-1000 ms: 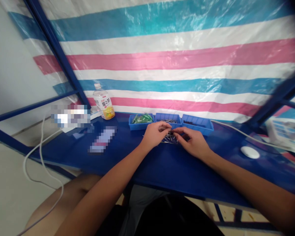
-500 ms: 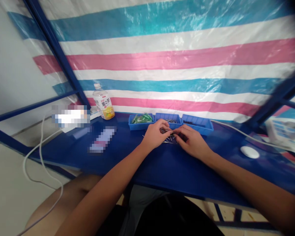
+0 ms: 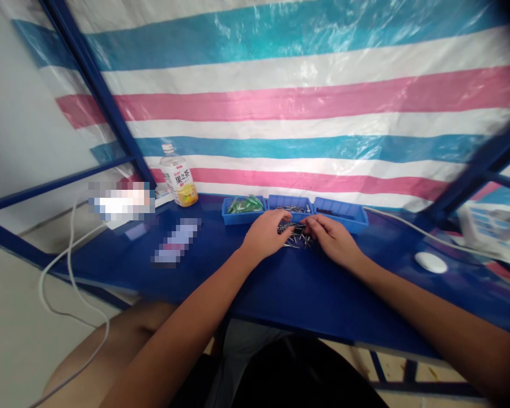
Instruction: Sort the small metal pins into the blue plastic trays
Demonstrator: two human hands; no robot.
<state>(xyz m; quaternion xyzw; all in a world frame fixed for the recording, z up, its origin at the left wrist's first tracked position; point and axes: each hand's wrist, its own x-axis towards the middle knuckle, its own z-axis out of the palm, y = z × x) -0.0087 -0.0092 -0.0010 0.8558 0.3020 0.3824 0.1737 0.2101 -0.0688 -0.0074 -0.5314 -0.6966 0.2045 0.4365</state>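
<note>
Thin metal pins (image 3: 294,240), some silver and some dark, lie in a loose pile on the blue table between my hands. My left hand (image 3: 264,233) curls around pins at the pile's left side, thumb and fingers bent about them. At the pile's right, my right hand (image 3: 332,239) has its thumb and fingertips pinched together; whatever is between them is too small to make out. Just behind stand three blue bins: the left bin (image 3: 243,219) holds green plastic packets, the middle bin (image 3: 289,200) metal pins, the right bin (image 3: 351,224) dark thin pieces.
A drink bottle (image 3: 179,178) stands at the back left, near a blurred-out flat item (image 3: 176,242). A white oval object (image 3: 430,262) and a white cable (image 3: 425,234) lie to the right. Blue frame posts and a striped sheet (image 3: 280,107) enclose the table.
My right hand has drawn slightly apart from my left, whose fingertips it nearly met before. More of the pins between them now shows.
</note>
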